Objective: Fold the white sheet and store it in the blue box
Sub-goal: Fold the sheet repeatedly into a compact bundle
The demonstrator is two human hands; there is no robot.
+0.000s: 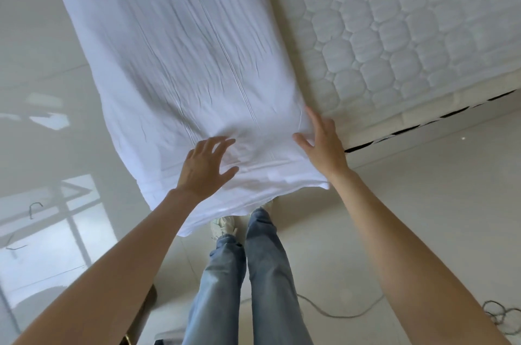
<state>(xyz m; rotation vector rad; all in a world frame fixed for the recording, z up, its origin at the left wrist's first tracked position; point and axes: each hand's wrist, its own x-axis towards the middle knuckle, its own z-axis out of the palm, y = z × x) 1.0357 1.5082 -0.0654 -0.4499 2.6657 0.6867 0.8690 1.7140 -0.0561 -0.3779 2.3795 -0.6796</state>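
Hands flat: left hand (pixel 207 165) and right hand (pixel 321 137) press, fingers spread, on the sheet (pixel 180 57); smooth outward before folding along the mattress (pixel 394 34) edge.

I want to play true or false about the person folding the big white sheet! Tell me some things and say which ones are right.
1. The white sheet lies on a quilted mattress. True.
2. The left hand is bunching the sheet up in a fist. False: its fingers are spread flat on the cloth.
3. The right hand rests at the sheet's right edge, fingers straight. True.
4. The blue box sits on the mattress beside the sheet. False: no blue box is in view.
5. The person wears blue jeans. True.
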